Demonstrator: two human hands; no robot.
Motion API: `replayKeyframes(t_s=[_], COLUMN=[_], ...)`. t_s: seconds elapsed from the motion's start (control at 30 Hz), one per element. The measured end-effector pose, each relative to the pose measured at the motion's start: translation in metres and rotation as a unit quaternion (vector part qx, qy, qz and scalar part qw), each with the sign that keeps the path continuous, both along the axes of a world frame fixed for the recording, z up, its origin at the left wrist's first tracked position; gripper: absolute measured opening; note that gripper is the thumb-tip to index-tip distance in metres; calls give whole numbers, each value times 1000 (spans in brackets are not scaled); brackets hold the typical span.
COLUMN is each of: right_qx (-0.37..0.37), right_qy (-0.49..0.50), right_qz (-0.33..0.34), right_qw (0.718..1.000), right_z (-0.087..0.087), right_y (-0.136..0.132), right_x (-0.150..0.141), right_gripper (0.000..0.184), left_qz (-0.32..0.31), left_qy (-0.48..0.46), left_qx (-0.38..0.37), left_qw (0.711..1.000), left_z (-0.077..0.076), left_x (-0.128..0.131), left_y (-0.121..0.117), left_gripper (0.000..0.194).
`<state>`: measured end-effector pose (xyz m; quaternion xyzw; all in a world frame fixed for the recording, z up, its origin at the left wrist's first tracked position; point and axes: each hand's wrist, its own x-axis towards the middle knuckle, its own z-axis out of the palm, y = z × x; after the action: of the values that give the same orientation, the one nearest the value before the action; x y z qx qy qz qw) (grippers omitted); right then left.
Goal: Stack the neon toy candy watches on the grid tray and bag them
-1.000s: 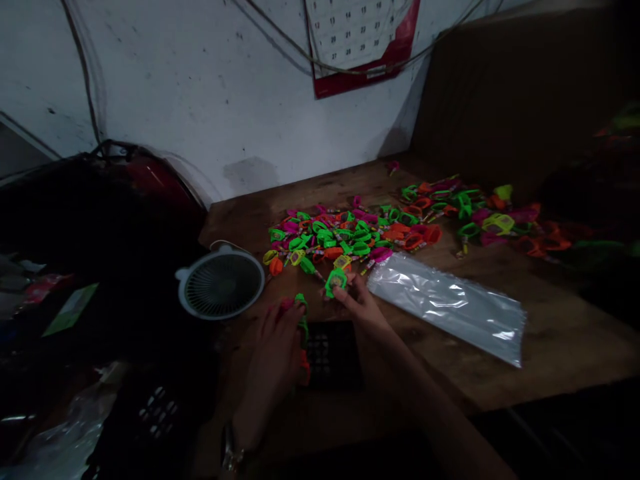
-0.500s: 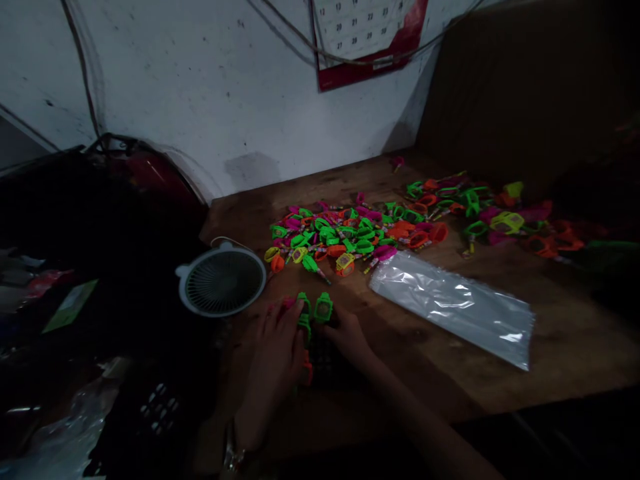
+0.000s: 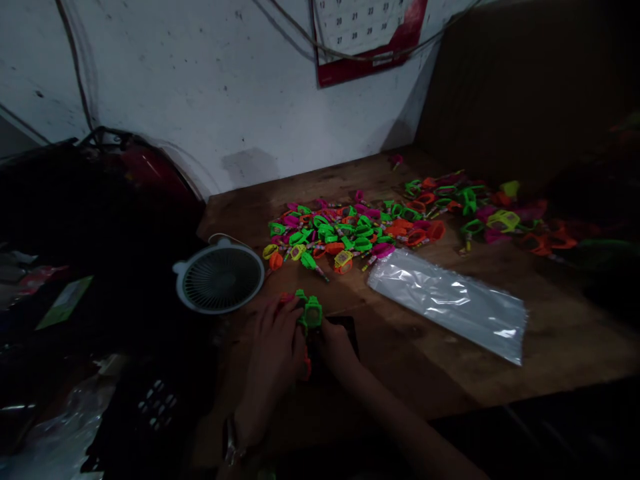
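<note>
While the right hand [image 3: 334, 341] pinches a green toy watch [image 3: 313, 313], fingers nearly closed, left hand [image 3: 281, 333] lies half open over other green and orange pieces [image 3: 306, 365]. Both just in front of the colorful pile [image 3: 330, 233] on wooden tabletop [image 3: 570, 333]. Right of pile, nearer the person: clear plastic bags [image 3: 447, 303]; left of it, round fan [image 3: 220, 279]. Wall calendar [image 3: 365, 33] above pile, readable: 20, 21, 22, 23, 27, 28, 29, 30. Small print unreadable.

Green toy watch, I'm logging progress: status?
Right hand at green toy watch; left hand over other watches. Plastic bag off right, clear of both hands.
</note>
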<state>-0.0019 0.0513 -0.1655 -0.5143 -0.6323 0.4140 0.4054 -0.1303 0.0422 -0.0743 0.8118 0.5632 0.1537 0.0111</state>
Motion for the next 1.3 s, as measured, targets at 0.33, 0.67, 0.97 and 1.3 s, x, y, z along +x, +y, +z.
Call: replayKeyframes(t_s=[0.33, 0.67, 0.97, 1.3], right_qx=[-42, -61, 22, -31], right_qy=[122, 118, -5, -178], right_qz=[-59, -60, 3, 4], right_qw=[990, 989, 1000, 984], right_z=[9, -3, -1, 23], right_y=[11, 13, 1, 79], right_x=[30, 7, -5, 44], right_gripper=[21, 21, 24, 25], left_qz=[-19, -13, -26, -6], left_qy=[24, 17, 15, 2], left_qx=[-23, -29, -51, -63], left_qw=[999, 999, 998, 998], left_z=[0, 0, 3, 1], left_x=[-1, -1, 10, 17], left_y=[9, 7, 16, 21], left_gripper=[44, 37, 51, 35])
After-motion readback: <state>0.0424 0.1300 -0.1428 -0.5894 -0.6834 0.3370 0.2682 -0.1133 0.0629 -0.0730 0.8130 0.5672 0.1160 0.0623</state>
